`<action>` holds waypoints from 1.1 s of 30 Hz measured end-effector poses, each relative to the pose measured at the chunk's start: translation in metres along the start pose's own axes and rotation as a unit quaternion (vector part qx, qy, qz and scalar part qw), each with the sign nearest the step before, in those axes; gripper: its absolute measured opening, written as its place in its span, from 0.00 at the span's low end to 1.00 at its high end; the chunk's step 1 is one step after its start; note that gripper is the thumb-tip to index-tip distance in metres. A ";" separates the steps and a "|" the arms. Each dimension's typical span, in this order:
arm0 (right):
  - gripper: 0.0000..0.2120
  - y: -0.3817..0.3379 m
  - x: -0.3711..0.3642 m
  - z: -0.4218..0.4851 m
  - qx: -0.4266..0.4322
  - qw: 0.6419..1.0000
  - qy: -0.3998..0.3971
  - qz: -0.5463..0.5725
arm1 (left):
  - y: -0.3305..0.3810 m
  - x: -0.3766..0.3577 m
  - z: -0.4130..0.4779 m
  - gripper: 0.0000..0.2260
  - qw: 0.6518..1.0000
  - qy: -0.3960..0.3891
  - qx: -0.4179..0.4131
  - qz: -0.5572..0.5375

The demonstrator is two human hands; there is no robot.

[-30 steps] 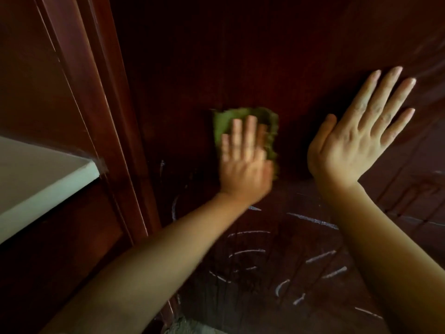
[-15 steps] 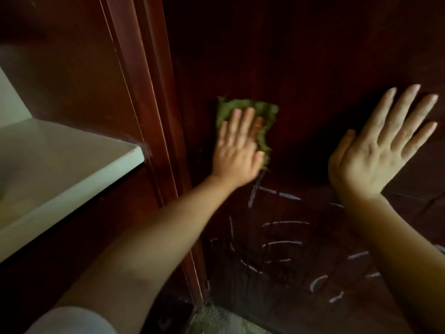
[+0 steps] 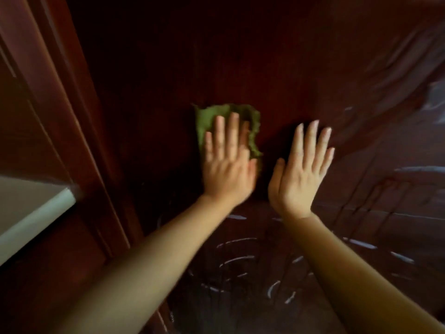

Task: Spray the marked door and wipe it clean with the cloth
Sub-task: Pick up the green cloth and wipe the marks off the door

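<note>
A dark red-brown wooden door fills most of the view. White chalk-like marks curve across its lower part, and wet streaks run down at the right. My left hand lies flat on a green cloth and presses it against the door above the marks. My right hand rests flat on the door just to the right of the cloth, fingers spread, holding nothing. No spray bottle is in view.
The door frame runs down the left side. A white ledge or shelf edge juts in at the lower left, beside the frame.
The cloth and my left hand have shifted right, away from the frame, and my two hands now sit closer together. The view has swung as my head moved.
</note>
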State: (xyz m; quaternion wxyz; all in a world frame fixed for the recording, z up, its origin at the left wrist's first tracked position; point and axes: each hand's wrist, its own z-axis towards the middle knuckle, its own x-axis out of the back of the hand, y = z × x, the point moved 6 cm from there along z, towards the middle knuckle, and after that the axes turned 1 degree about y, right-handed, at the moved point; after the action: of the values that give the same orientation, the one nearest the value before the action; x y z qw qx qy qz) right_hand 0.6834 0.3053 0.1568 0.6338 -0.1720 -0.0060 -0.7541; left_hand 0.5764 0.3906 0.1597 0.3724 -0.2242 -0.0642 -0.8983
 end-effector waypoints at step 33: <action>0.28 0.010 0.081 0.215 0.068 0.992 0.073 -0.070 | 0.045 0.087 0.206 0.34 0.997 0.049 0.008 0.066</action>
State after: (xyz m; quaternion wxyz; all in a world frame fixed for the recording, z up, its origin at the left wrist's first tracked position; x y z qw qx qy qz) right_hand 0.7362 0.2753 0.3782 0.5882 -0.0717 -0.0230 -0.8052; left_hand 0.6266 0.3611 0.3802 0.4351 -0.1808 -0.0383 -0.8812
